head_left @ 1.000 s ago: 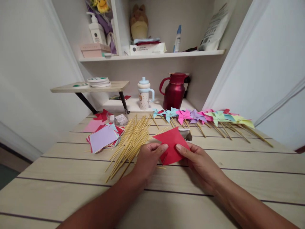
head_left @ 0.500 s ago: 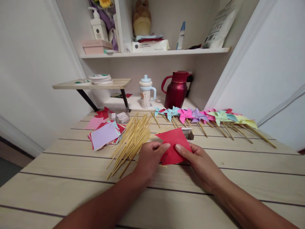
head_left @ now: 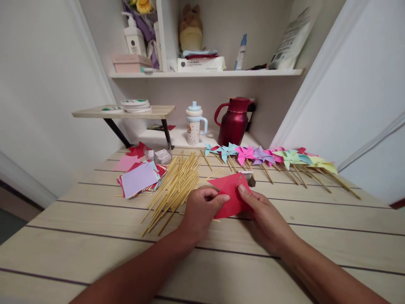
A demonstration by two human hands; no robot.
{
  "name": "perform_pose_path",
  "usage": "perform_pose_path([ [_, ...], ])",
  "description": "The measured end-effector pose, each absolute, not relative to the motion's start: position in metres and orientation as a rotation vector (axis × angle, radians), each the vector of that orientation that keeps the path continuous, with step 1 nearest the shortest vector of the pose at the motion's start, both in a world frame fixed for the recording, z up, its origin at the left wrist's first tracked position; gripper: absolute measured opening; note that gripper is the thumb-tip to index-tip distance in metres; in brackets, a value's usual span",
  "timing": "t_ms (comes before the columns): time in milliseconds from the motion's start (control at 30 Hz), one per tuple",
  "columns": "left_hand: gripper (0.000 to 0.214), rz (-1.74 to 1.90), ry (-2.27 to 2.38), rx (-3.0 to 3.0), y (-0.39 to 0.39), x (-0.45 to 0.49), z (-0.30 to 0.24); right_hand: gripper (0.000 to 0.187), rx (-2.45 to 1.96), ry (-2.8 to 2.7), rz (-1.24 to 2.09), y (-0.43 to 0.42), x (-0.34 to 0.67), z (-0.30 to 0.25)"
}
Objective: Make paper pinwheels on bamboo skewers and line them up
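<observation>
A red paper square (head_left: 230, 198) with cuts running in from its corners is held up in front of me over the table. My left hand (head_left: 204, 211) pinches its left side between thumb and fingers. On the right side my right hand (head_left: 261, 207) grips the paper, its thumb lying near a slit at the upper right. Most fingertips are hidden behind the sheet. Just behind the paper stands a small open box (head_left: 251, 179). Left of my hands, thin wooden sticks (head_left: 177, 185) lie in a loose pile.
Colored paper sheets (head_left: 139, 179) are stacked at the left, near small clear packets (head_left: 162, 156). Finished paper pinwheels (head_left: 261, 155) on sticks line the back right. A dotted cup (head_left: 193, 126) and a red thermos jug (head_left: 234, 122) stand behind. A raised wooden stand (head_left: 158, 111) carries tape rolls (head_left: 136, 105).
My right thumb has shifted up along the paper's right side, and a slit there now shows open. My left thumb has moved slightly inward. The camera view has tilted a little.
</observation>
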State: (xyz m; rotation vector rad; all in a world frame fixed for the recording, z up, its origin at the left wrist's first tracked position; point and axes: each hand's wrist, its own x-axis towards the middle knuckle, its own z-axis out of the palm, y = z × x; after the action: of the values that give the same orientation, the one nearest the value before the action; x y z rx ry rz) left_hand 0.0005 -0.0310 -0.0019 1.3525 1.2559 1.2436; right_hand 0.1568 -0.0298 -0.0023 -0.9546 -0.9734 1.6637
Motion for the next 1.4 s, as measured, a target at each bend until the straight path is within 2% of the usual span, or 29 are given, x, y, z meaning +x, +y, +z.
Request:
perform_pose_path([
  [367,0.023,1.301,1.301,1.386,-0.029,0.002,-0.008,0.034,-0.96,-1.08,1.671,-0.032,0.158,0.003],
  [567,0.029,1.09,1.157,1.21,-0.033,-0.001,0.006,0.03,-0.956,-1.13,1.646,-0.032,0.161,0.002],
  [733,0.024,1.01,1.028,1.048,-0.036,-0.003,0.012,0.033,-0.933,-1.063,1.673,-0.03,0.161,-0.001],
  [1233,0.025,1.12,1.143,0.911,-0.034,-0.001,0.001,0.029,-0.942,-1.057,1.691,-0.028,0.157,-0.005],
  [1400,0.023,1.205,1.172,0.793,-0.03,-0.005,0.003,0.033,-0.984,-1.083,1.527,-0.026,0.166,-0.004],
])
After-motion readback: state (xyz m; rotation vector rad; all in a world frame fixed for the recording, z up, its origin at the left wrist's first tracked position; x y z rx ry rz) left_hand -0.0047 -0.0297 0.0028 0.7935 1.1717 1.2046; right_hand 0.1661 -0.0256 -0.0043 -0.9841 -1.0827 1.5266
